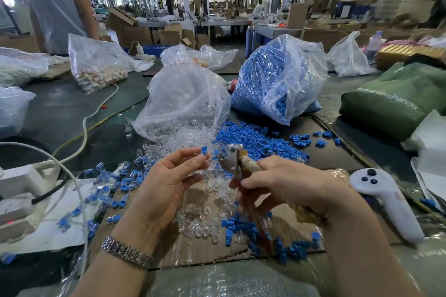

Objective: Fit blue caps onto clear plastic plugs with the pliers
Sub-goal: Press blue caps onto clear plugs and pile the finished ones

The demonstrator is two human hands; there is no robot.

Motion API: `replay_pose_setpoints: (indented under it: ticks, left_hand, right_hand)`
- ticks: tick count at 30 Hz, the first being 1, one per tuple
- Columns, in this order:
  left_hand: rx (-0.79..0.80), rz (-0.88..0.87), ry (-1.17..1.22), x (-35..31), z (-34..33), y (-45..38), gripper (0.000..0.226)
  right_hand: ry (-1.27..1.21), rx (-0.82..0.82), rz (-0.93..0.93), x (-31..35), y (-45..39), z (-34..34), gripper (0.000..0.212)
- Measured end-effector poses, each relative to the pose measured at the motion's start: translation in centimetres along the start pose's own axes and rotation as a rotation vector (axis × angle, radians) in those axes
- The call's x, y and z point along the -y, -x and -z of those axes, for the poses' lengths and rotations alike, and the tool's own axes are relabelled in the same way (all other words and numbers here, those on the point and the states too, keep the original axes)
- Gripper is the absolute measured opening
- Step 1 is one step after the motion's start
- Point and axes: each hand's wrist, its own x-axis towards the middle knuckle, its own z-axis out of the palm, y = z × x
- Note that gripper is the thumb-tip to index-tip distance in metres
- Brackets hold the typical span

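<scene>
Head view: beyond our grip, 2 bags (185, 94) hold clear plugs and blue caps (277, 79). Our left hand (169, 176) pinches a capped plug (204, 152); our right hand (284, 181) grasps pliers (233, 160), nose pointing left toward it.

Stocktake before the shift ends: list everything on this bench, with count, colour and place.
bag of blue caps: one, clear plastic, back centre-right
bag of clear plugs: one, clear, back centre
loose blue caps: many, blue, spilled beside the bags
loose clear plugs: many, clear, on the cardboard
green bag: one, right
controller: one, white, right
power strip: one, white, left
pliers: one, metal, in right hand
left hand: pinches a blue cap
right hand: grips the pliers' handles
</scene>
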Motion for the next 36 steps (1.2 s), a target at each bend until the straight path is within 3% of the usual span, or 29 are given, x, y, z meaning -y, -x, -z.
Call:
replay_pose_setpoints:
  ticks: [7,12,16,22,29,33,36]
  left_hand:
    - [0.005,-0.034,-0.111,-0.3,-0.8,0.5,0.029]
    - [-0.014,-0.072,-0.225,-0.2,-1.1,0.7,0.024]
    - [-0.003,-0.066,-0.248,-0.2,-0.9,0.7,0.025]
    - [-0.005,-0.075,-0.273,-0.1,-0.6,0.7,0.022]
    - [-0.005,-0.141,-0.307,0.1,-0.6,0.7,0.034]
    - [-0.114,-0.198,-0.321,0.3,-0.3,0.4,0.016]
    - [-0.385,-0.282,-0.580,0.2,0.8,0.1,0.009]
  right_hand:
    - [0.142,0.016,0.029,1.4,-0.1,-2.4,0.016]
    - [0.211,-0.016,0.010,1.1,-0.4,-2.6,0.027]
    - [0.225,-0.005,0.008,1.0,-0.5,-2.6,0.022]
    - [0.272,-0.079,0.047,0.7,-0.8,-2.8,0.043]
    - [0.264,-0.108,0.049,0.5,-1.1,-2.9,0.051]
    - [0.284,-0.119,0.043,0.7,-1.0,-2.3,0.047]
    - [0.316,-0.269,0.027,0.8,-0.5,-1.0,0.041]
